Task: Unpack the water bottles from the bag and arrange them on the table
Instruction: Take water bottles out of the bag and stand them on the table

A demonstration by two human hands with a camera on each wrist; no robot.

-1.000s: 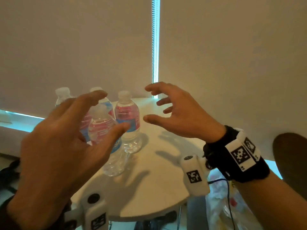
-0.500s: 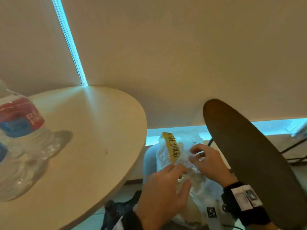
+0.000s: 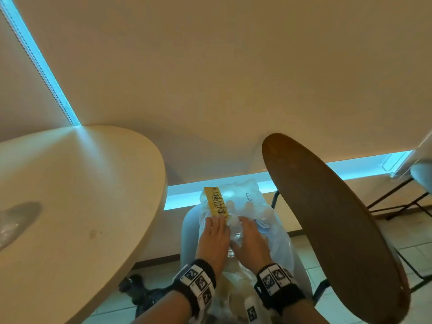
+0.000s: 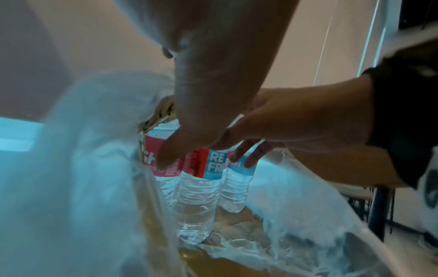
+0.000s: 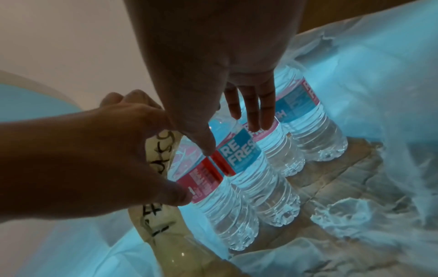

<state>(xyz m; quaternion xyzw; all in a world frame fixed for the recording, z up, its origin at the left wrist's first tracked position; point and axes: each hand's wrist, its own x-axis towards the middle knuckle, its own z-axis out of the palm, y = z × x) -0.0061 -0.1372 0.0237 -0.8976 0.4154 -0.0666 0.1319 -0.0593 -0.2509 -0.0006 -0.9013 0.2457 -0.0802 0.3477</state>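
Beside table (image 3: 70, 183), bottles (image 5: 239, 163) upright in bag (image 5: 379, 84); left hand (image 3: 214, 239) clasps one, right hand (image 3: 251, 242) spread.

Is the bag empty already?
No, the right wrist view shows four bottles standing upright inside the bag.

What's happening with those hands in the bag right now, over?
Left hand grips the end water bottle; right hand straddles the next bottle, fingers straight. Four upright in the plastic bag. Taped bag wall close behind left hand.
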